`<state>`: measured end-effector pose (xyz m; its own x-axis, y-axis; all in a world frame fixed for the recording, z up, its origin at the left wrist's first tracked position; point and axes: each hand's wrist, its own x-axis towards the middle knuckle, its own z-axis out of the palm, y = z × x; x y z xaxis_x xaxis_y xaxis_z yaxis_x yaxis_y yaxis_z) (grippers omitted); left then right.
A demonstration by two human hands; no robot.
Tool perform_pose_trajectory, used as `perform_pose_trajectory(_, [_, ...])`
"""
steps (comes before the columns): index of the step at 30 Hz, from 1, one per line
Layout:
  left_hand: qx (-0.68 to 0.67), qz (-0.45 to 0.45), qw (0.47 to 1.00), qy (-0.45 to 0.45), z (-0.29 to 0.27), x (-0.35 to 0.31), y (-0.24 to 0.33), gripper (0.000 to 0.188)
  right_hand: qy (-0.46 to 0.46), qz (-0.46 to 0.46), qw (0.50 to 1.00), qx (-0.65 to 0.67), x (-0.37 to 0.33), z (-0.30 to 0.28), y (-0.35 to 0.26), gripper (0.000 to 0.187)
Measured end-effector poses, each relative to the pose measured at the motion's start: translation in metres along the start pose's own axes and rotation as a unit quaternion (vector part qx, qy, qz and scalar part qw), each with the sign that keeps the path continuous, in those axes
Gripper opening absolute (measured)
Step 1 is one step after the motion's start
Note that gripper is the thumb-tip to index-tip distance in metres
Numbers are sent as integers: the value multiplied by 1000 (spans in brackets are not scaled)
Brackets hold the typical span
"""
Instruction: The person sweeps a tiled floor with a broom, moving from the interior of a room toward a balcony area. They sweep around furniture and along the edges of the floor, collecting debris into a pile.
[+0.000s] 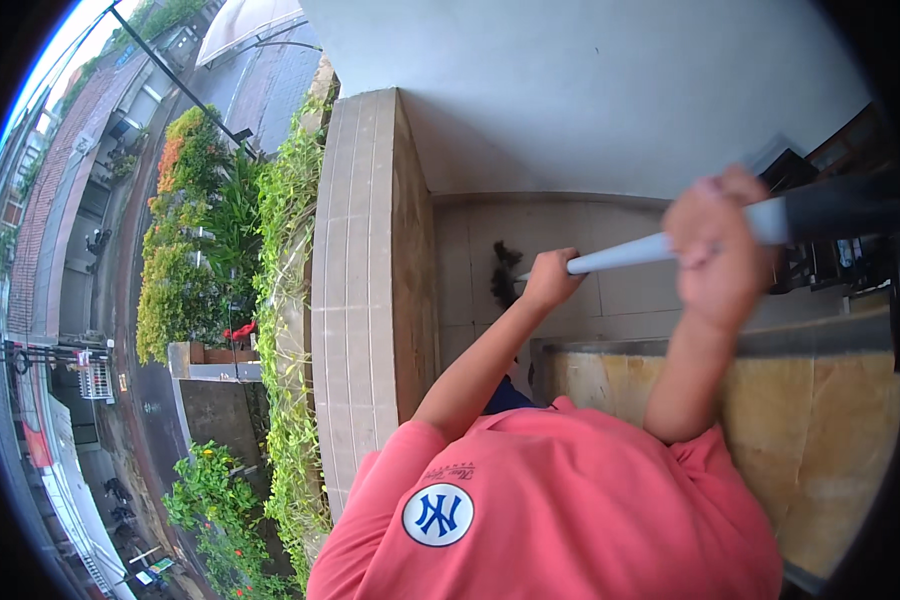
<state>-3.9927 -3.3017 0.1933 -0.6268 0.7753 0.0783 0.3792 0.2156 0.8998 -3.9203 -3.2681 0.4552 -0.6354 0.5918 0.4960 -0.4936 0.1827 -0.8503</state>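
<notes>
A long broom [622, 253] with a pale blue-grey handle slants across the view in front of my chest. My left hand [554, 279] is closed round the handle lower down, near the dark bristly head [505, 274], which is at the tiled floor. Higher up, my right hand [715, 245] grips the same handle, its fingers wrapped and somewhat blurred. Beyond that hand the handle's thick black end [842, 206] runs toward the right rim. Part of the broom's lower shaft is hidden behind my left hand.
To my left runs a low tiled wall [355, 290], with green climbing plants [288, 330] along its outer side and a street beyond. A pale wall [590, 100] stands ahead. Dark furniture [820, 270] is at the right, and a yellowish-brown surface [770, 420] lies near my right arm.
</notes>
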Motion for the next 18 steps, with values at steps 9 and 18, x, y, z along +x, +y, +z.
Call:
perform_pose_trajectory(9, [-19, -26, 999, -3, -9, 38, -58, 17, 85, 102, 991, 35, 42, -18, 62, 32])
perform_pose_trajectory(18, [-84, 62, 990, -98, 55, 103, -27, 15, 127, -14, 975, -182, 61, -21, 57, 31])
